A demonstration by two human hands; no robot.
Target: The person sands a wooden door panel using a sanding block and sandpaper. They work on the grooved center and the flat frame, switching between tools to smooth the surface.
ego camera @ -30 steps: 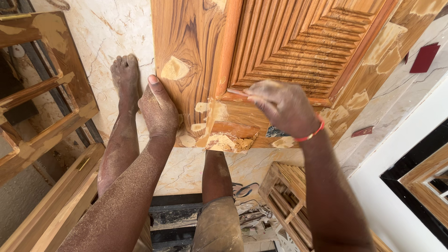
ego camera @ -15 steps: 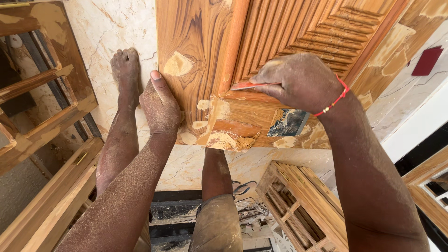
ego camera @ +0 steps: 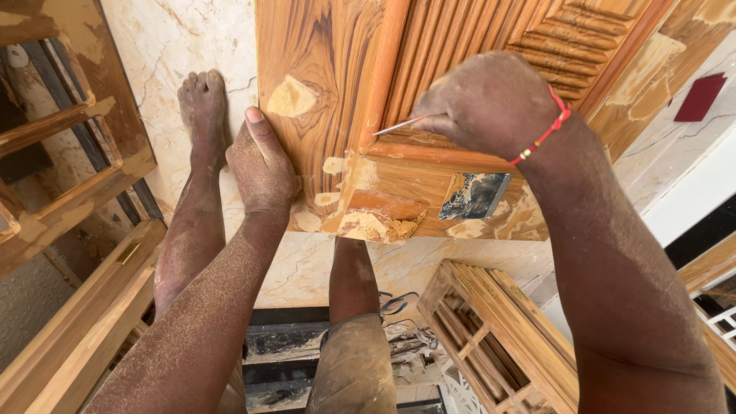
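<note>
The carved wooden door (ego camera: 337, 92) lies flat over the marble floor (ego camera: 153, 54), and everything here sits around its near corner. The person's left hand (ego camera: 261, 165) rests flat against the door's left edge, fingers straight and together, gripping nothing, the thumb side pressed to the wood just beside a pale patch of filler (ego camera: 291, 97). The right hand (ego camera: 491, 103) hovers over the grooved panel toward the door's middle, closed around a thin metal blade (ego camera: 399, 125); only the slim tip shows, poking out leftward to touch the raised rounded moulding (ego camera: 383, 69) that runs up the door. A red thread bracelet (ego camera: 546, 132) circles that wrist. Just below the right hand, on the door's bottom rail, a smeared putty scraper blade (ego camera: 475, 195) lies flat, dark and blotchy with filler. More pale filler (ego camera: 368, 225) is caked along the door's near corner, where a small reddish wood block (ego camera: 387, 205) sits. Left of the door, a bare foot (ego camera: 201, 107) stands on the marble, right next to the left hand. Beneath the door's near edge a knee (ego camera: 353, 284) pokes out. Off to the door's left lean wooden window frames (ego camera: 61, 153), and another wooden frame (ego camera: 498, 330) lies below its right corner. A dark red pad (ego camera: 699, 97) lies well away to the door's right.
</note>
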